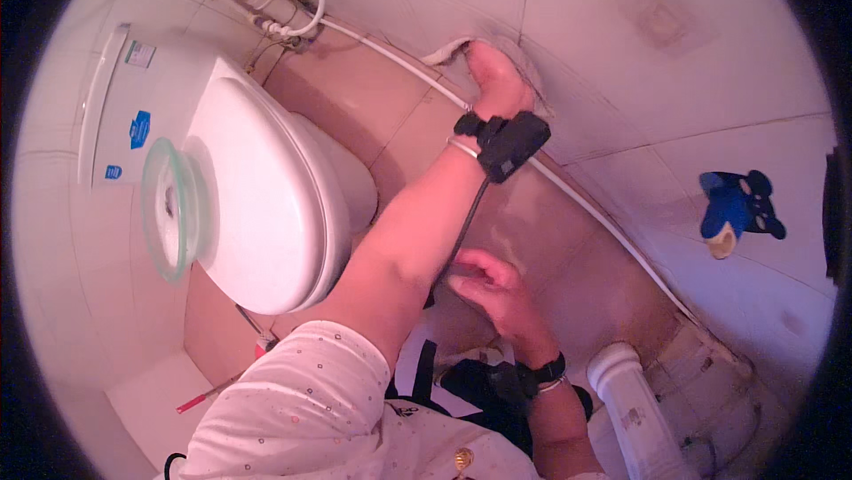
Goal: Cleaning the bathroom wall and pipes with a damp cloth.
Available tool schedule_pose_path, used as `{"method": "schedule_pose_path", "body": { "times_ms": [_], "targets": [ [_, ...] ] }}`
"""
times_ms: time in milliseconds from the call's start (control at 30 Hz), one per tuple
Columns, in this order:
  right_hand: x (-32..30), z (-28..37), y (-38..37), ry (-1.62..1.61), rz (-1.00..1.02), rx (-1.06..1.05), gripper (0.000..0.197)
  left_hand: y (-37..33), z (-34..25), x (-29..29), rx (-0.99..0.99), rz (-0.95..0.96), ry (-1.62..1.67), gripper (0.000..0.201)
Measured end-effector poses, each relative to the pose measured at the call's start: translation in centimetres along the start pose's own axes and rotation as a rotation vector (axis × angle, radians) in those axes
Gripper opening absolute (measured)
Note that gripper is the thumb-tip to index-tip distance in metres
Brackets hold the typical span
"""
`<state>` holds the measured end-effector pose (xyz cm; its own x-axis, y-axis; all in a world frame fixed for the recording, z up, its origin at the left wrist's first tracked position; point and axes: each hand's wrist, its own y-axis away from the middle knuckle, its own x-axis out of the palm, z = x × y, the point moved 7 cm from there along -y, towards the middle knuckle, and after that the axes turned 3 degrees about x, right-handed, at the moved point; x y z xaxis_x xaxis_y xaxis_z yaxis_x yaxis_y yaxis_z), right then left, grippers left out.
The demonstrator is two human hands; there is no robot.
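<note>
My left arm reaches across to the lower part of the tiled wall, where my left hand (499,81) presses a pale grey cloth (531,70) to the tiles. Its fingertips are hidden in the cloth's folds. A black device is strapped to that wrist, beside a bangle. Lower down, in front of my body, my right hand (493,287) hangs with fingers loosely stretched and slightly apart. Nothing shows in it, though my left forearm covers the fingertips. A thin white pipe (417,72) runs along the foot of the wall, just under my left hand.
On the left stands a white toilet (257,196) with its lid down; a greenish clear basin (165,209) leans on it. Pipes and a hose (275,14) fill the far corner. A blue hook-like ornament (732,209) is on the right wall. A white pedestal (632,409) stands lower right.
</note>
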<state>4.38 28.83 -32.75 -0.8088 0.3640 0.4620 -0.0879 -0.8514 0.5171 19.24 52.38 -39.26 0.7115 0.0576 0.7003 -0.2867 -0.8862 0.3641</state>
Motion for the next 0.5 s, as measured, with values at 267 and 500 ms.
{"method": "schedule_pose_path", "body": {
  "times_ms": [267, 500],
  "targets": [
    [7.0, 0.2, -3.4, -0.03, 0.425, -0.163, 0.022, -6.3, -8.8, 1.2, 0.143, 0.2, -0.171, 0.033],
    [11.5, 4.3, 0.7, -0.176, 0.6, -0.348, 0.01, -6.0, -18.3, 6.9, 0.182, 0.342, -0.296, 0.042]
  ]
}}
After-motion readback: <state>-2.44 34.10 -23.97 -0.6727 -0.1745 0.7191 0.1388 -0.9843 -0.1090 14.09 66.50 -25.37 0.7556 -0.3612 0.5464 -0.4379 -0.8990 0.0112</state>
